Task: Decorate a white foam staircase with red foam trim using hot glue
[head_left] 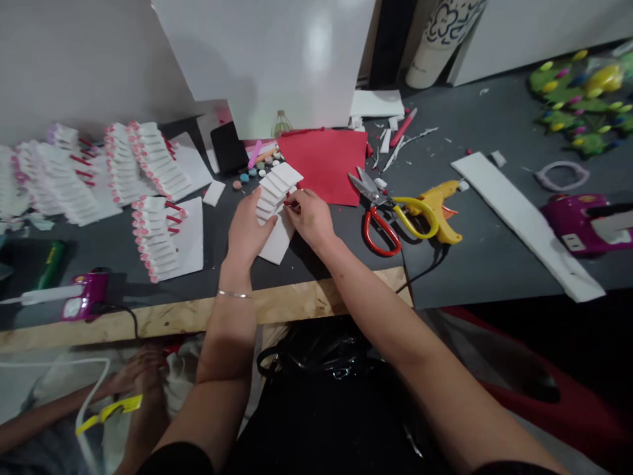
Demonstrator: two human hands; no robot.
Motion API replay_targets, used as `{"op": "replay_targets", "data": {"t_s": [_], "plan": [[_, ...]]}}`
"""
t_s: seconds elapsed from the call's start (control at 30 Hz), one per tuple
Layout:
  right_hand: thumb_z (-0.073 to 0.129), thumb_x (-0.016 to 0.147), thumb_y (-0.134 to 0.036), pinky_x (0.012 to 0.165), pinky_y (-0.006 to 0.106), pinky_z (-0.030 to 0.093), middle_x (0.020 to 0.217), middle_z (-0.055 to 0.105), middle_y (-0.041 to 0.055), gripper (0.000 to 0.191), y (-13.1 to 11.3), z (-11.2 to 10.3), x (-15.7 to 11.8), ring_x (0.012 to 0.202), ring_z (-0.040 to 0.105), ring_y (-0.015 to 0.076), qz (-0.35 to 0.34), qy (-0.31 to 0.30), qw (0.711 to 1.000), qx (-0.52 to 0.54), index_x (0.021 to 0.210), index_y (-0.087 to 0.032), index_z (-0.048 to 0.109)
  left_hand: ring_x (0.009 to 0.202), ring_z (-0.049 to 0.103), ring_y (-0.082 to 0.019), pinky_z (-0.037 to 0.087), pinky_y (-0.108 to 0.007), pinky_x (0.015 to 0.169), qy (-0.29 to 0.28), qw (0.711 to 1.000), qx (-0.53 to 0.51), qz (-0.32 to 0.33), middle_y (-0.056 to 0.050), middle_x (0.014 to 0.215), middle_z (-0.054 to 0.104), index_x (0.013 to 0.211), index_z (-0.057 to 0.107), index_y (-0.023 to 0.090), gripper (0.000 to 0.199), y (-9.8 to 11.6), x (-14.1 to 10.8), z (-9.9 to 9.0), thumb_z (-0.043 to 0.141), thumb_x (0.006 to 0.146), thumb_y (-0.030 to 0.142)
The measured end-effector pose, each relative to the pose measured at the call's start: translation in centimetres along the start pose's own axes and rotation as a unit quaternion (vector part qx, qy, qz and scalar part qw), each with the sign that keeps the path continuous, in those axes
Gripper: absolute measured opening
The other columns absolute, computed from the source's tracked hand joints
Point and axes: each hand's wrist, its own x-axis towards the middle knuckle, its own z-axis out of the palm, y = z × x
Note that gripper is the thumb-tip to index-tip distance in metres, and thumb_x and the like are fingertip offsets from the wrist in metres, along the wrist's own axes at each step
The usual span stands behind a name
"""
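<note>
Near the table's middle, my left hand (248, 227) holds a white foam piece (277, 243) that carries a stepped row of white strips (279, 183). Its fingers lie along the left side, with the thumb over the lower strips. My right hand (311, 216) pinches a small dark red piece (295, 205) against the right side of the strips; the fingertips partly hide it. Behind the hands lies a red sheet (332, 165). Small coloured round pieces (252, 173) sit just behind the strips.
Scissors (376, 206) and a yellow glue gun (446, 211) lie to the right, before a long white foam strip (524, 221). Finished-looking pleated pieces (153, 237) stand left, beside a purple device (86, 297). Another person's hands (143, 369) rest below the table edge.
</note>
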Motion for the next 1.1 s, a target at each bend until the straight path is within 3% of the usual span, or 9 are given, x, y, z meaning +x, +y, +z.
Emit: {"op": "replay_targets", "data": {"t_s": [0.73,1.1], "plan": [[0.041,0.099,-0.021,0.063,0.027,0.037,0.108,0.065,0.0080,0.025,-1.5,-0.6,0.4,0.087,0.061,0.0204,0.005,-0.048,0.992,-0.113,0.102,-0.018,0.065,0.134,0.051,-0.031,0.040,-0.045,0.114,-0.001,1.000,-0.016,0.006,-0.013,0.142,0.057,0.141,0.048,0.021,0.063,-0.3,0.2,0.1,0.069,0.082,0.029],[0.044,0.097,-0.023,0.066,0.027,0.038,0.106,0.066,0.0089,0.023,-1.1,-0.2,0.6,0.088,0.061,0.0214,0.012,-0.035,0.995,-0.089,0.101,-0.017,0.066,0.134,0.051,-0.031,0.041,-0.046,0.114,-0.003,1.000,-0.007,-0.007,-0.012,0.142,0.057,0.140,0.048,0.023,0.062,0.3,0.1,-0.2,0.068,0.082,0.026]]}}
